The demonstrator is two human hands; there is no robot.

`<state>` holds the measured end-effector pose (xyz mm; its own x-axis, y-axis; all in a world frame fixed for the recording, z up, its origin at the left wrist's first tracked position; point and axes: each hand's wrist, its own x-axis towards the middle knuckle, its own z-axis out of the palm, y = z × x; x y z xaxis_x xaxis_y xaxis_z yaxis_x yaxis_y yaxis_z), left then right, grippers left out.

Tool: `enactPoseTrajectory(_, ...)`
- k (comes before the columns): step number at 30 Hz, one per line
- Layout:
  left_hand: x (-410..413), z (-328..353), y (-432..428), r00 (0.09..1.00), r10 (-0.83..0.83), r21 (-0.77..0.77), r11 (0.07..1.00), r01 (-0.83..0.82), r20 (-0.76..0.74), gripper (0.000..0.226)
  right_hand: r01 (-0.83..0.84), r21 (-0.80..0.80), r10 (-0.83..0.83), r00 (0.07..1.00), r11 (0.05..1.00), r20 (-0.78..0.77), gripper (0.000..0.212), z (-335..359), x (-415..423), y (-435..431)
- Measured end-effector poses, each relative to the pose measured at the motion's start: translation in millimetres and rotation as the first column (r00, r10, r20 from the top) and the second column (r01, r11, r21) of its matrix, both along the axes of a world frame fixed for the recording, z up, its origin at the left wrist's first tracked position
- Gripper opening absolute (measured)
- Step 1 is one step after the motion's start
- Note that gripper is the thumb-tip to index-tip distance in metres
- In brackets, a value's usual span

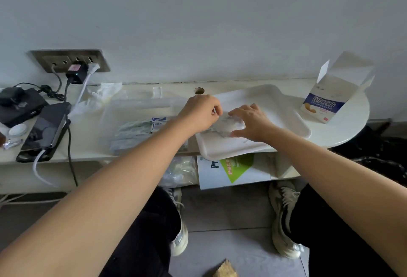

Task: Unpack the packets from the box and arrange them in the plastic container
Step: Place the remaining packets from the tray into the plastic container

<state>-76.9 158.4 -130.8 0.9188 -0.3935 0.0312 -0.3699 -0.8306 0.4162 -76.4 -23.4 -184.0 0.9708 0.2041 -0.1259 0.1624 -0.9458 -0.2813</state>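
Loose packets lie heaped on the white tray, out of the box, which stands open-flapped at the desk's right end, its interior not visible. The left hand, fingers curled, pinches a thin white edge at the heap's top; the right hand cups the heap between thumb and arched fingers. The clear plastic container, left of the tray, already holds some flat stowed packets; judged mid-task, with the heap left to transfer.
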Motion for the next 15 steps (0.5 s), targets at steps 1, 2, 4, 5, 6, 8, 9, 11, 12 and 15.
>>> enactPoseTrajectory(1, 1, -4, -4, 1.000, -0.002, 0.022, 1.000, 0.002, 0.001, 0.021, -0.005, -0.015, 0.005, 1.000, 1.000, 0.019, 0.060, 0, 2, -1)
enactPoseTrajectory(2, 2, -8, -7, 1.000, -0.005, 0.045, 0.999, 0.006, -0.008, 0.022, -0.009, -0.017, 0.009, 0.999, 1.000, 0.032, 0.056, 1, 3, -4)
enactPoseTrajectory(4, 7, -15, -14, 0.999, -0.012, 0.092, 0.996, 0.016, -0.048, 0.024, -0.007, 0.019, 0.006, 0.999, 1.000, 0.038, 0.052, 0, 6, -10)
enactPoseTrajectory(5, 9, -19, -15, 0.998, -0.011, 0.118, 0.993, 0.019, -0.064, 0.024, -0.006, 0.042, 0.005, 1.000, 0.999, 0.031, 0.051, 0, 6, -11)
enactPoseTrajectory(6, 11, -23, -17, 0.997, -0.012, 0.140, 0.990, 0.023, -0.078, 0.025, 0.000, 0.070, -0.001, 1.000, 0.998, 0.018, 0.049, -1, 6, -14)
enactPoseTrajectory(8, 15, -29, -20, 0.995, -0.017, 0.171, 0.985, 0.033, -0.099, 0.028, 0.014, 0.131, -0.015, 1.000, 0.991, 0.012, 0.049, -3, 8, -17)
enactPoseTrajectory(9, 15, -32, -22, 0.994, -0.017, 0.184, 0.982, 0.037, -0.109, 0.031, 0.018, 0.156, -0.021, 1.000, 0.988, 0.016, 0.050, -4, 8, -18)
enactPoseTrajectory(11, 16, -38, -27, 0.994, -0.012, 0.216, 0.976, 0.036, -0.113, 0.038, 0.037, 0.206, -0.041, 0.999, 0.978, 0.015, 0.054, -5, 7, -19)
enactPoseTrajectory(12, 16, -41, -29, 0.995, -0.007, 0.233, 0.972, 0.030, -0.102, 0.040, 0.055, 0.229, -0.056, 0.998, 0.972, -0.001, 0.056, -5, 8, -20)
enactPoseTrajectory(15, 19, -46, -32, 0.995, 0.020, 0.233, 0.973, 0.003, -0.097, 0.039, 0.103, 0.287, -0.084, 0.994, 0.952, -0.075, 0.051, -2, 6, -25)
